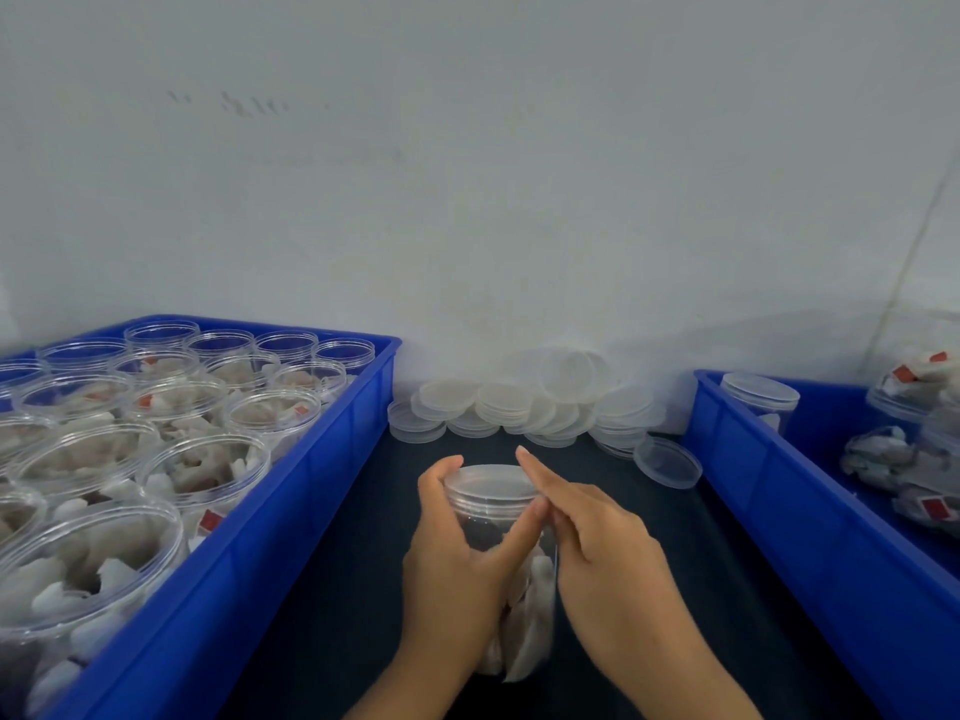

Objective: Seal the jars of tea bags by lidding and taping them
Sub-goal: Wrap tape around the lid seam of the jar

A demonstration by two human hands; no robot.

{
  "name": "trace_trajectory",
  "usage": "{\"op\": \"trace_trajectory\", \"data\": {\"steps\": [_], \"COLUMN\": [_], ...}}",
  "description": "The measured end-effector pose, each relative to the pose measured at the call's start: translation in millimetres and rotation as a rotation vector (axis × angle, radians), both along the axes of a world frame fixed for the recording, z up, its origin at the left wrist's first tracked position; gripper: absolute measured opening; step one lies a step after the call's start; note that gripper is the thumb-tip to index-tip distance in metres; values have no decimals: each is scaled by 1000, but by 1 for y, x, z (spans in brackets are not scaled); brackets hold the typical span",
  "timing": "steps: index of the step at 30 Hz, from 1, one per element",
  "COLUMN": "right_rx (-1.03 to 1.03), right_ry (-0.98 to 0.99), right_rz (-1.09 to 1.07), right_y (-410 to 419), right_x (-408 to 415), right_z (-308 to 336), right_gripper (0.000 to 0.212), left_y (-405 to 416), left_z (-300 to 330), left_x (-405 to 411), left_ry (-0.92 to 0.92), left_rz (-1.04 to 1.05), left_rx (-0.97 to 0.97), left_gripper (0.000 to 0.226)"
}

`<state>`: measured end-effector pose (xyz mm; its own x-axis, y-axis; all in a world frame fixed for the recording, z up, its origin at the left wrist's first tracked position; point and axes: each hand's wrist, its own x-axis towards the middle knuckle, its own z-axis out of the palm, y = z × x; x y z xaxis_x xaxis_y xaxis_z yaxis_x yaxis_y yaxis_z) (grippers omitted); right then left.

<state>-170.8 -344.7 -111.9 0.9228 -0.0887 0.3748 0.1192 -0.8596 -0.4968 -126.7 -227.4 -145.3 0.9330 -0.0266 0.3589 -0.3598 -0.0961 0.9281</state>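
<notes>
Clear jar (pixel 511 558) of tea bags stands on dark surface (pixel 332 589) between two blue bins (pixel 291 517), lid (pixel 491 481) on. Left hand (pixel 457 558) grip curled around jar. Right hand (pixel 597 537) fingers straight, resting against lid edge.

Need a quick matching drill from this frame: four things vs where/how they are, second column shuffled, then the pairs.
Things:
1. open jars
2. loose lids
3. held jar
4. lidded jar

Places or states:
A. standing in the right blue bin
B. piled against the wall
C. between both hands on the dark table, lid on
D. filling the left blue bin, no lids

Pairs: 1-D, 2-B, 3-C, 4-A
</notes>
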Motion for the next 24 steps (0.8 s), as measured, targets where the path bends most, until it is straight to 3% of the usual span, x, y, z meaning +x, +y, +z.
{"op": "trace_trajectory", "data": {"steps": [5, 10, 14, 24], "right_rx": [25, 97, -72, -215], "right_ry": [-11, 220, 151, 30], "right_rz": [-20, -79, 71, 43], "right_y": [-9, -22, -27, -25], "right_x": [-6, -9, -16, -4], "right_z": [-4, 5, 12, 5], "right_gripper": [63, 66, 53, 46], "left_y": [9, 22, 31, 39], "left_z": [-2, 0, 1, 3], "left_x": [9, 20, 25, 37], "left_ry": [58, 42, 57, 87], "left_rz": [-44, -90, -231, -432], "left_rx": [-55, -58, -82, -95], "left_gripper": [90, 81, 80, 75]}}
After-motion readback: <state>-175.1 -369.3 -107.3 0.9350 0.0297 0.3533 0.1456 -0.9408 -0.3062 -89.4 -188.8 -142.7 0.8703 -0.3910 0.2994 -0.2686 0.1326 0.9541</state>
